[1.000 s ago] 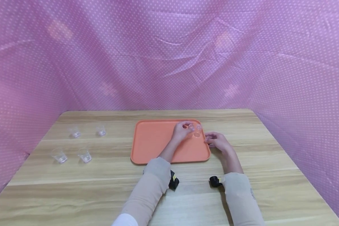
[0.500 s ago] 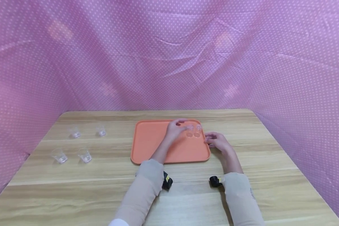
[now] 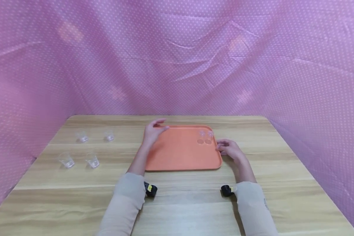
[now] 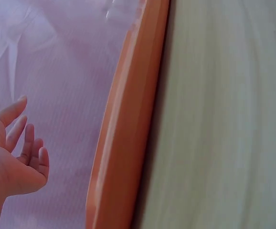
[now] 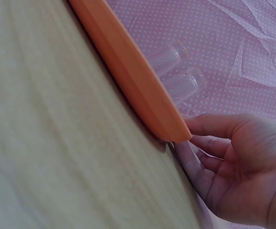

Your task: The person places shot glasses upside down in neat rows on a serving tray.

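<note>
In the head view an orange tray (image 3: pixel 180 154) lies on the wooden table. Two small clear cups, a left one (image 3: pixel 201 137) and a right one (image 3: pixel 209 137), stand upside down at its back right. My left hand (image 3: pixel 153 132) is over the tray's left end, thumb and fingers spread with nothing between them. The left wrist view shows its fingers (image 4: pixel 28 143) loosely bent, apart from the tray rim. At the tray's right edge my right hand (image 3: pixel 230 149) grips the rim, its thumb (image 5: pixel 209 125) against the edge and the other fingers curled below.
Several more clear cups stand upright at the table's left, among them a front one (image 3: pixel 67 161) and a back one (image 3: pixel 109 136). Pink dotted cloth (image 3: pixel 177 65) hangs behind and at both sides. Black wrist cameras (image 3: pixel 151 190) sit inside the sleeves.
My left hand has let go of a cup at the tray's back right and moved left to the tray's left end. The right hand has stayed at the rim. The view has shifted slightly.
</note>
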### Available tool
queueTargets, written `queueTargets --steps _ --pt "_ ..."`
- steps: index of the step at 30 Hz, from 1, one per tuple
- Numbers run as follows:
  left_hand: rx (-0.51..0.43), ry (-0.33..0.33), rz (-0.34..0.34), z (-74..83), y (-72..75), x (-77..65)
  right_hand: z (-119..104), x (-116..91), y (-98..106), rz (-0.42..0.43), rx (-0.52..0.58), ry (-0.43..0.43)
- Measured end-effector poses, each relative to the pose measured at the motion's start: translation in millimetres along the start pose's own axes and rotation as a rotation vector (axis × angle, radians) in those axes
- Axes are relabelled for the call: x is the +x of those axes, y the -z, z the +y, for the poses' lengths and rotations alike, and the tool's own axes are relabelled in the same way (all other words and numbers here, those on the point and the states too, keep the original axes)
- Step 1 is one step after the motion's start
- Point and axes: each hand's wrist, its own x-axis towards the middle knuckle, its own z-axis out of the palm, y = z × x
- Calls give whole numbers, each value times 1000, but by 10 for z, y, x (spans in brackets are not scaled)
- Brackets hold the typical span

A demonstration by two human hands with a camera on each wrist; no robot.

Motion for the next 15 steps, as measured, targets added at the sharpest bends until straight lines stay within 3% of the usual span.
queueTargets --steps 9,15 --pt "-41 60 125 -8 599 -52 2 -20 11 -11 11 22" --pt "-26 79 181 37 952 -192 3 -11 -4 -14 19 15"
